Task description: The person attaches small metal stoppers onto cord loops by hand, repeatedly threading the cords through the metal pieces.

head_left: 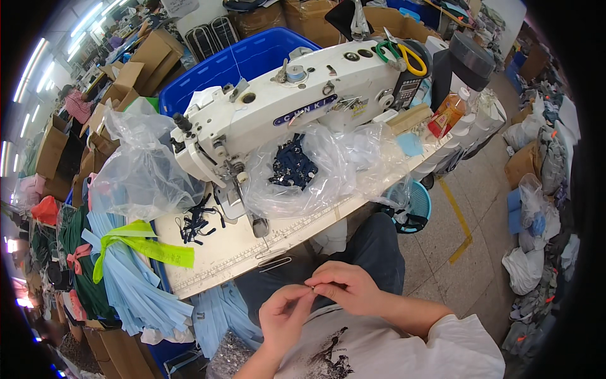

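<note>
My left hand [285,316] and my right hand [347,287] meet over my lap, in front of the table edge. Thumbs and fingertips of both are pinched together on something tiny, mostly hidden by the fingers. Beyond them stands a white sewing machine [265,104] on a pale tabletop. By its needle area lies a small heap of dark navy cord pieces [199,221]. Under the machine arm, an opened clear plastic bag [334,170] holds a pile of similar dark blue pieces [293,163] with small shiny parts.
Light blue fabric strips [123,265] and a neon yellow-green band [139,243] hang over the left table end. Behind the machine is a blue bin [183,79]. Scissors [404,57] and a drink bottle [449,112] are at the right. A turquoise basket [418,205] stands below.
</note>
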A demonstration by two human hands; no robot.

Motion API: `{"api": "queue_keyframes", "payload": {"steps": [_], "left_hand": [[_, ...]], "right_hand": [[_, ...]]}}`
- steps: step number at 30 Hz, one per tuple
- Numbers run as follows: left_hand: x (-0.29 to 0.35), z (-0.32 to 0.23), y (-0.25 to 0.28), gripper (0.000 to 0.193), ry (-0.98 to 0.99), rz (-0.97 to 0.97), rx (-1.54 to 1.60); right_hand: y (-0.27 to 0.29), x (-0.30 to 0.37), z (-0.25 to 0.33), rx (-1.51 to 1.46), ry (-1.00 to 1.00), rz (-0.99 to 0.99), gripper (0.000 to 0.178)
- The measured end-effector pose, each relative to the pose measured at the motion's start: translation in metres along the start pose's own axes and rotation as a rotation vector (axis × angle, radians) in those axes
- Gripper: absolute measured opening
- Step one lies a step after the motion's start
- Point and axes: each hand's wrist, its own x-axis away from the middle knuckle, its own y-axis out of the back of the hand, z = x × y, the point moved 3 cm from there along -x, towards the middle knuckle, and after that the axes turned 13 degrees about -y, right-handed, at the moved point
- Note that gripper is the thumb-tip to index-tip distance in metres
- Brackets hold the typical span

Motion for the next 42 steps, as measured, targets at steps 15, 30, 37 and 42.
{"api": "queue_keyframes", "payload": {"steps": [15, 30, 37, 42], "left_hand": [[-0.009, -0.014, -0.006, 0.024, -0.4, 0.149, -0.456], [-0.017, -0.015, -0.004, 0.025, -0.707, 0.111, -0.654], [-0.014, -0.013, -0.003, 0.026, -0.454, 0.064, -0.399], [-0.011, -0.006, 0.0, 0.029, -0.367, 0.089, -0.089]], "right_hand": [[-0.001, 0.001, -0.019, -0.589, -0.378, 0.229, 0.009], [-0.005, 0.0, -0.01, -0.547, -0.438, 0.111, 0.011], [-0.003, -0.003, -0.015, -0.638, -0.435, 0.051, 0.008], [-0.005, -0.002, -0.016, -0.635, -0.415, 0.053, 0.014]]}}
